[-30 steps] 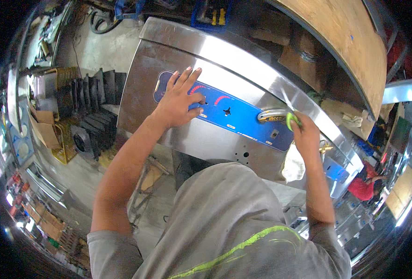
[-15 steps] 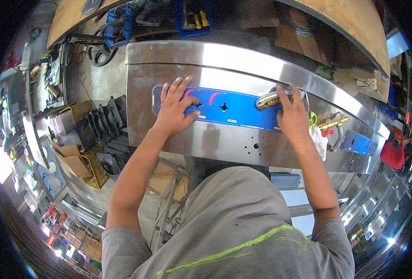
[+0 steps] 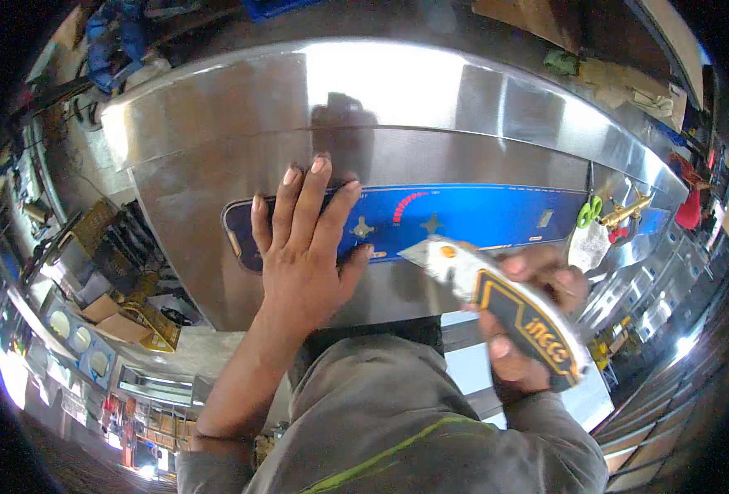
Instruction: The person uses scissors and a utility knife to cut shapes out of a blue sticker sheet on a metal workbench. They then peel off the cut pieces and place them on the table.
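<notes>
A long blue control-panel sticker with rounded ends and cross-shaped holes lies along a shiny stainless steel panel. My left hand rests flat over its left part, fingers spread, holding nothing. My right hand grips a utility knife with a silver, black and yellow body, raised above the panel's lower edge. Its bare blade points left, just below the second cross-shaped hole in this view. Whether the blade touches the panel I cannot tell.
Right of the sticker are green-handled scissors, a white rag and a brass valve fitting. Something red hangs farther right. A cardboard box and dark metal parts stand on the floor at left.
My right hand has lifted the utility knife off the sticker and brought it nearer, with the blade showing. My left hand stays on the sticker's left part. My view has moved closer.
</notes>
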The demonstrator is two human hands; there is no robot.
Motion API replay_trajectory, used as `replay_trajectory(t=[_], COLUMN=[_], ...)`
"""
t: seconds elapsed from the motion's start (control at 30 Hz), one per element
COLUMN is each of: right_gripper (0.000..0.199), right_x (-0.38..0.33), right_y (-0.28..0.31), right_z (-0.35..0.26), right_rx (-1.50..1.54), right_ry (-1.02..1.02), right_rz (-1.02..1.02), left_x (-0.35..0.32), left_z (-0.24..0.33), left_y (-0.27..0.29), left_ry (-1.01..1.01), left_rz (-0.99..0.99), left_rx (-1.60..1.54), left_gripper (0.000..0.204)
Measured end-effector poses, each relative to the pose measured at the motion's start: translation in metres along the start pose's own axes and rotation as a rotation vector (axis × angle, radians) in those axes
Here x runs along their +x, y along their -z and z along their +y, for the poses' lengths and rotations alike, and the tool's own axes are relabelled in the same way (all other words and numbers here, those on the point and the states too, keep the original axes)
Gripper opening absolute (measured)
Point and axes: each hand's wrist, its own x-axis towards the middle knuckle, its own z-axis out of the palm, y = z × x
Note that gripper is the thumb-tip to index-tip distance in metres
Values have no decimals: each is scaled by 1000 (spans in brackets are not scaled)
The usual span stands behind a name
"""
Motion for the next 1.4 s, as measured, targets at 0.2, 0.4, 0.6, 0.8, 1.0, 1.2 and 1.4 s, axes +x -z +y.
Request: replay_trajectory(t=[0.2,0.4,0.6,0.8,1.0,1.2,1.4], right_gripper=[89,56,58,58,60,61,65], right_x=[0,-13,-15,-16,-19,-18,-18], right_y=[-15,-28,-47,-52,-51,-51,-54], right_z=[62,59,48,42,45,52,47], right_rx=[-108,-459,-694,-773,-795,-817,-857], right_ry=[153,173,187,158,189,220,212], right_rz=[5,-55,-160,-223,-193,-189,-208], left_x=[2,2,5,4,3,4,4], left_z=[0,-3,-6,-7,-7,-9,-8], left_y=[-4,-4,-5,-6,-7,-9,-11], left_ry=[-6,-57,-85,-80,-79,-81,-91], left_rz=[-1,-23,25,46,44,70,100], left_rx=[3,71,35,15,15,21,19], left_gripper=[65,72,70,71,72,71,71])
